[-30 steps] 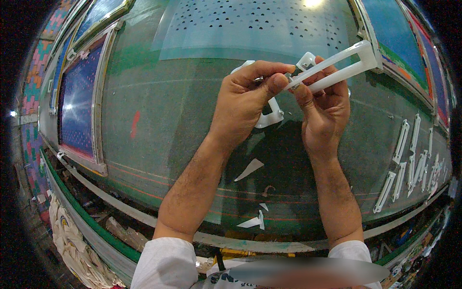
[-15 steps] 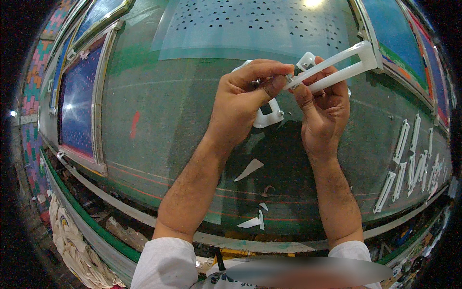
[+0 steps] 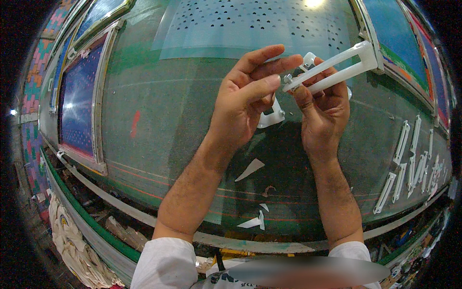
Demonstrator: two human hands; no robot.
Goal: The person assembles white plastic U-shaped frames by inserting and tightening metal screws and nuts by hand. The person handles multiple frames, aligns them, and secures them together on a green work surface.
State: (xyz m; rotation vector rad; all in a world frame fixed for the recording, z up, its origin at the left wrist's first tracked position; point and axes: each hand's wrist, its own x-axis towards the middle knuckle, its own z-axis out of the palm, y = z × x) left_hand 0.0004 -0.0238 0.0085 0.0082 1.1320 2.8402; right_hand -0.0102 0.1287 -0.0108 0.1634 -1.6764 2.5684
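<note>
My right hand [image 3: 325, 113] is closed around one end of a long white plastic U-shaped handle [image 3: 368, 58], which points up and to the right. A small metal bolt [image 3: 288, 78] stands out of the handle's near end, by my right thumb. Just left of it is my left hand [image 3: 236, 103], with thumb and fingers spread and nothing gripped. Partly hidden behind my left hand, another white plastic piece [image 3: 274, 119] lies on the green table. A further white piece [image 3: 308, 60] shows behind the fingers of my right hand.
Several slim white plastic parts [image 3: 400, 144] lie at the table's right side. White scraps [image 3: 250, 169] are scattered between my forearms. A translucent sheet with dark dots [image 3: 231, 43] lies at the far side. Framed screens stand left [image 3: 82, 101] and right [image 3: 399, 38]. Pale cloth [image 3: 72, 241] is bunched lower left.
My left fingers have let go of the bolt, drawn slightly left and spread apart, so the bolt now shows. My right hand and the handle have hardly moved.
</note>
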